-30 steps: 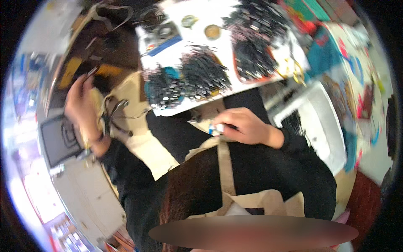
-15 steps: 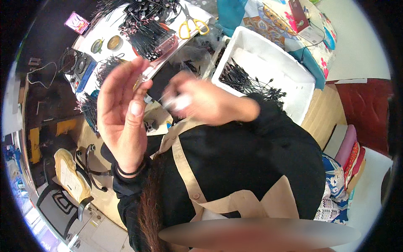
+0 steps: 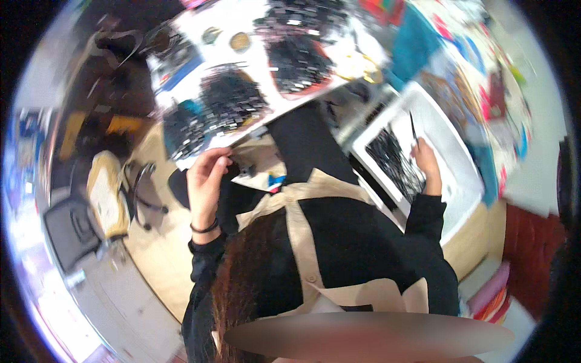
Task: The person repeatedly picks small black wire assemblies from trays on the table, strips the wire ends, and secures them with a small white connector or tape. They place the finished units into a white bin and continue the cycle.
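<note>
Over the white foam box at the right, my right hand is closed on a thin black cable, which sticks up from the fingers. A pile of black cables lies in the box beside that hand. At the near edge of the white table, my left hand has its thumb and fingers drawn together. Whatever it may pinch is too small and blurred to make out. Bundles of black cables lie on the table just beyond it.
A red tray full of black cables sits on the table near yellow-handled scissors. A small round container and a blue-grey device stand farther back. A chair with a tan seat is at the left.
My right hand has moved right, away from my left hand, to over the foam box, with a black cable in it. My left hand has lowered. The view has shifted and blurred.
</note>
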Demonstrator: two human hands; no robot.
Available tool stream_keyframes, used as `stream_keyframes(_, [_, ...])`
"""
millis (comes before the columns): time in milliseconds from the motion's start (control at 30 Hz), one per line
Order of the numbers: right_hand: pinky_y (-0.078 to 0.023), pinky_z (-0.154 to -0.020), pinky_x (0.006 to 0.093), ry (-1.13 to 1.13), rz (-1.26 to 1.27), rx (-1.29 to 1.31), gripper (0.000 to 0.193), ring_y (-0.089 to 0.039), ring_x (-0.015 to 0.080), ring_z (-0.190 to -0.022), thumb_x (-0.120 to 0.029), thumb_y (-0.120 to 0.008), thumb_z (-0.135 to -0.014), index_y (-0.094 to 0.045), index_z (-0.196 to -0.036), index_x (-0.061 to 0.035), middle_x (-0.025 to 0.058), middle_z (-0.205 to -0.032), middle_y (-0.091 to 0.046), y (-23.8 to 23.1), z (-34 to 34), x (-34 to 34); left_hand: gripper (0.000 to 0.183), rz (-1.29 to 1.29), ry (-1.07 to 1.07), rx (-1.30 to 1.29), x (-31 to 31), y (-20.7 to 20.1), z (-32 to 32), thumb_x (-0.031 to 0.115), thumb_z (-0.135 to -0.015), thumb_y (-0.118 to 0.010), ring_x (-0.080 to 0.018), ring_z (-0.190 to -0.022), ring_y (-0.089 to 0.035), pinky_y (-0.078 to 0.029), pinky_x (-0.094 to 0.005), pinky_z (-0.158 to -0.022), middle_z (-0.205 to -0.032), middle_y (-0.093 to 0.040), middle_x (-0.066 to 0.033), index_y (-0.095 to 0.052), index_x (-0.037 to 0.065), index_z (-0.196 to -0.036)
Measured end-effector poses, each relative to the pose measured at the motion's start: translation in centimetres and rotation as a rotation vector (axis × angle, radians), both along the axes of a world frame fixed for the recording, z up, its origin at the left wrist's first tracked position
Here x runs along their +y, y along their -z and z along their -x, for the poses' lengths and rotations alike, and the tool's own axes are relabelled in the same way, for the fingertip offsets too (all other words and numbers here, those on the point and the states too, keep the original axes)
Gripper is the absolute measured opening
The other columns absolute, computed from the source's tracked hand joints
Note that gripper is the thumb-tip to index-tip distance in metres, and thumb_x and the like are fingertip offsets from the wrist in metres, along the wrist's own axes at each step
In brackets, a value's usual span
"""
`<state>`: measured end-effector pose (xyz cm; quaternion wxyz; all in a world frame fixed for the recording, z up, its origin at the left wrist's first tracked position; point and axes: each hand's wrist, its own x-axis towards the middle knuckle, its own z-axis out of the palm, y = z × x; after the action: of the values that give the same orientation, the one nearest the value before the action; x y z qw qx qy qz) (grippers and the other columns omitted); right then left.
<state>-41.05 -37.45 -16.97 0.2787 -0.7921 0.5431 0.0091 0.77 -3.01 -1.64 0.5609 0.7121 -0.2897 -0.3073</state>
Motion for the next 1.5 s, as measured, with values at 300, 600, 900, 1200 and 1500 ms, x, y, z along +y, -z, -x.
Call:
stream_keyframes(300, [-0.047, -0.083, 0.0481, -0.318, 0.002, 0.169, 0.026, -0.057, 0.0469, -0.097, -0.017, -0.053, -0.091, -0.059, -0.104, 0.0042, 0.0295, -0.099, -0.062, 2.5, -8.0, -0.6, 0.010, -0.276, -0.437, -0.834, 1.0, -0.6, -8.6, 0.006, -0.087, -0.060, -0.0275, -0.071, -0.060, -0.048, -0.0365, -0.065, -0.081, -0.061, -0.0142, -0.063, 0.001, -0.094])
stream_keyframes(600, [-0.041, -0.099, 0.0384, -0.982, 0.428, -0.475, 0.039, -0.053, 0.0357, -0.115, 0.002, -0.054, -0.083, -0.053, -0.121, -0.0016, 0.0186, -0.120, -0.056, -25.3, -32.2, -3.8, 0.015, -0.389, -0.527, -0.985, -1.1, -0.4, -12.3, 0.012, -0.087, -0.062, -0.0376, -0.082, -0.055, -0.044, -0.0432, -0.073, -0.087, -0.056, -0.0184, -0.057, -0.001, -0.092])
stream_keyframes(900, [-0.043, -0.097, 0.0379, -1.463, 1.275, -0.100, 0.041, -0.043, 0.0240, -0.130, -0.009, -0.050, -0.089, -0.048, -0.129, -0.0112, 0.0050, -0.132, -0.055, -18.1, -64.1, -12.6, 0.012, -0.340, -0.549, -0.735, 0.2, -1.4, -13.2, 0.007, -0.088, -0.060, -0.0339, -0.084, -0.056, -0.045, -0.0393, -0.076, -0.090, -0.057, -0.0170, -0.057, -0.002, -0.096])
stream_keyframes(1200, [-0.040, -0.098, 0.0346, -1.541, 1.412, 0.182, 0.043, -0.038, 0.0222, -0.135, -0.014, -0.051, -0.093, -0.044, -0.136, -0.0160, 0.0000, -0.144, -0.045, -15.6, -72.6, -16.2, 0.007, -0.357, -0.577, -0.592, 1.0, -1.4, -13.9, 0.004, -0.089, -0.061, -0.0224, -0.069, -0.052, -0.043, -0.0313, -0.063, -0.083, -0.055, -0.0110, -0.059, -0.001, -0.093])
stream_keyframes(1500, [-0.046, -0.088, 0.0435, -0.967, 1.061, -0.578, 0.035, -0.053, 0.0362, -0.114, -0.002, -0.051, -0.078, -0.055, -0.113, -0.0017, 0.0176, -0.116, -0.061, -23.6, -69.1, -15.0, 0.006, -0.284, -0.587, -0.610, 1.1, -1.0, -14.1, 0.003, -0.087, -0.061, -0.0211, -0.067, -0.051, -0.042, -0.0296, -0.060, -0.080, -0.054, -0.0097, -0.060, 0.000, -0.092])
